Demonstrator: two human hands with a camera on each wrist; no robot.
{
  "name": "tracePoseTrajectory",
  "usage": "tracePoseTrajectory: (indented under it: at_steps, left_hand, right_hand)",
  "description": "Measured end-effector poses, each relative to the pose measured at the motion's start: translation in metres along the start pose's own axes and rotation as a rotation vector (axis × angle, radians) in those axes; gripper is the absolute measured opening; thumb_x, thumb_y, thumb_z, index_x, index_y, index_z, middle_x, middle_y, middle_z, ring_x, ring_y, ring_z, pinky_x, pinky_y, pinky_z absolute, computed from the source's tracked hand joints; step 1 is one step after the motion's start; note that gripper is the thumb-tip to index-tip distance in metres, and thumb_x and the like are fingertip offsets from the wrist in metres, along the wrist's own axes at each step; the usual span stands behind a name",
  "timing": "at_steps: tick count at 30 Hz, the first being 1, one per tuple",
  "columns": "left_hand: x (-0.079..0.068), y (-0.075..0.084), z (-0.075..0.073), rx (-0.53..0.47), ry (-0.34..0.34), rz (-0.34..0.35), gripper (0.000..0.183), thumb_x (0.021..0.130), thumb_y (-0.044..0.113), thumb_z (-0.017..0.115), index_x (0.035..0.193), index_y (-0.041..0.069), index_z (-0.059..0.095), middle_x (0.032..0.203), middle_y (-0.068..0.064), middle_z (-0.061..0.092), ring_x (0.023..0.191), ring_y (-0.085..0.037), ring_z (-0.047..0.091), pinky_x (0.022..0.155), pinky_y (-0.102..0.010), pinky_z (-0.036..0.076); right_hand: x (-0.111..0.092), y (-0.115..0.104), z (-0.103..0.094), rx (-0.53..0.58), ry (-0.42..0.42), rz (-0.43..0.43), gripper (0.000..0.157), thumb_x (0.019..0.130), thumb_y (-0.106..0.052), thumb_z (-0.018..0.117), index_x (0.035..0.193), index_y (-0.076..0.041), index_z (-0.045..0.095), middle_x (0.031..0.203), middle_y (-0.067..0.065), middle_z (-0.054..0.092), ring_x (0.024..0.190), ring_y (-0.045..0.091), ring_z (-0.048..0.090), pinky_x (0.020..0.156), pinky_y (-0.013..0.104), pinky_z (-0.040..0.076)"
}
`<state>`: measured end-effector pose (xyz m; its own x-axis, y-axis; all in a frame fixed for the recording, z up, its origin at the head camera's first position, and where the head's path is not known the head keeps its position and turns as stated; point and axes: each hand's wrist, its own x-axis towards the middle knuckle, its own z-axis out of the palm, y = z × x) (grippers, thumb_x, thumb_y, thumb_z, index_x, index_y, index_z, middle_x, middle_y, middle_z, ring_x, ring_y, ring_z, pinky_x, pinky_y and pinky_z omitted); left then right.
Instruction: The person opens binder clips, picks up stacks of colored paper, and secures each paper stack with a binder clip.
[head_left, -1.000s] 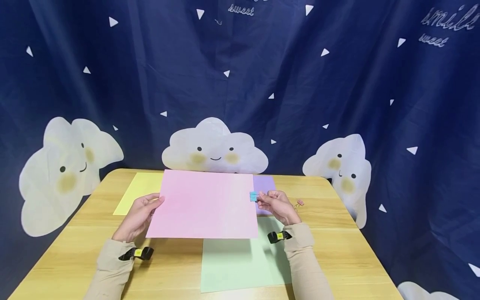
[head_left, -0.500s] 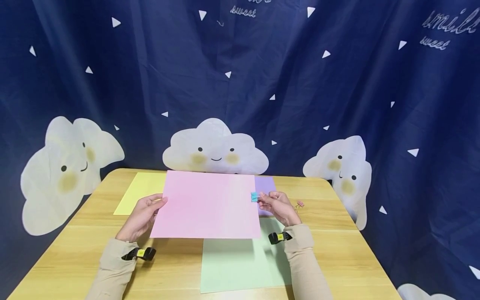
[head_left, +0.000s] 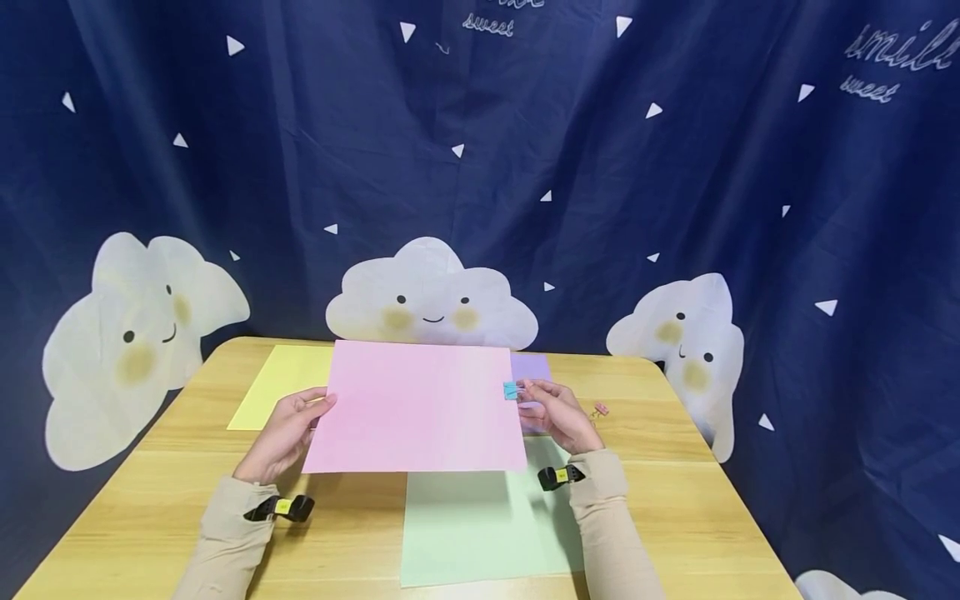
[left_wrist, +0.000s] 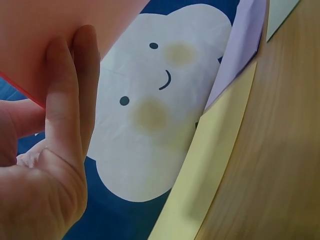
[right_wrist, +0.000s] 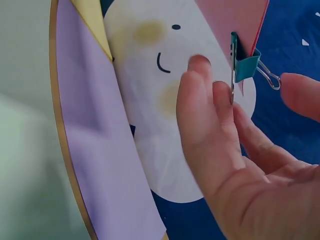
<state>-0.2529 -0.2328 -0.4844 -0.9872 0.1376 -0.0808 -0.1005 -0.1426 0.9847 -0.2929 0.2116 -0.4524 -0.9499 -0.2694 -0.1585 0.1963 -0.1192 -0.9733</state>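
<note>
My left hand [head_left: 281, 429] pinches the left edge of the pink paper [head_left: 416, 408], thumb in front and fingers behind. The paper is held up, tilted, over the table. On its right edge sits a teal binder clip [head_left: 511, 391]. My right hand [head_left: 558, 414] is at the clip with thumb and fingers spread apart. In the right wrist view the clip's wire handles [right_wrist: 270, 76] splay out, the thumb tip right at one loop and a finger near the other handle's end. The left wrist view shows two fingers [left_wrist: 62, 75] straight against the paper's back.
On the wooden table [head_left: 675, 500] lie yellow paper [head_left: 277, 387] at the back left, purple paper [head_left: 532, 364] behind the pink one, and light green paper [head_left: 480, 533] in front. A pink binder clip [head_left: 602, 409] lies right of my right hand. A blue curtain [head_left: 480, 192] hangs behind.
My right thumb and fingers have parted from their pinch on the teal clip's handles. The pink paper has shifted slightly right, its lower edge a little higher; my left hand still grips it.
</note>
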Motion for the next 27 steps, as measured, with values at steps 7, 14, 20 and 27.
tracePoseTrajectory:
  at_steps: [7, 14, 20, 27]
  left_hand:
    - [0.001, 0.001, 0.002, -0.071, -0.032, 0.019, 0.026, 0.105, 0.018, 0.061, 0.124, 0.003, 0.052, 0.085, 0.007, 0.076, 0.072, -0.003, 0.072, 0.063, -0.021, 0.063]
    - [0.002, 0.000, 0.005, -0.060, -0.027, 0.031, 0.024, 0.106, 0.018, 0.060, 0.123, 0.002, 0.054, 0.086, 0.008, 0.075, 0.073, -0.002, 0.071, 0.064, -0.019, 0.063]
    - [0.002, 0.000, 0.007, -0.058, -0.009, 0.029, 0.020, 0.106, 0.018, 0.060, 0.119, 0.004, 0.057, 0.085, 0.009, 0.074, 0.072, 0.000, 0.069, 0.063, -0.016, 0.062]
    - [0.002, 0.000, 0.007, -0.043, -0.010, 0.012, 0.026, 0.106, 0.020, 0.059, 0.124, 0.001, 0.053, 0.087, 0.009, 0.074, 0.076, -0.001, 0.070, 0.067, -0.018, 0.063]
  right_hand:
    - [-0.001, 0.003, 0.001, 0.048, -0.104, 0.019, 0.050, 0.109, -0.026, 0.054, 0.149, 0.002, 0.042, 0.103, 0.001, 0.068, 0.081, 0.016, 0.076, 0.076, 0.030, 0.066]
    - [0.002, 0.010, 0.004, 0.116, -0.192, 0.016, 0.059, 0.105, 0.001, 0.049, 0.158, -0.004, 0.025, 0.099, -0.003, 0.067, 0.078, 0.005, 0.069, 0.075, 0.028, 0.065]
    - [0.005, 0.014, 0.007, 0.100, -0.230, 0.012, 0.057, 0.104, 0.006, 0.048, 0.156, -0.006, 0.027, 0.102, -0.005, 0.073, 0.085, 0.006, 0.074, 0.077, 0.027, 0.065]
    - [0.006, 0.016, 0.009, 0.116, -0.244, 0.012, 0.047, 0.104, 0.007, 0.047, 0.147, -0.006, 0.034, 0.103, -0.005, 0.072, 0.086, 0.007, 0.075, 0.077, 0.028, 0.066]
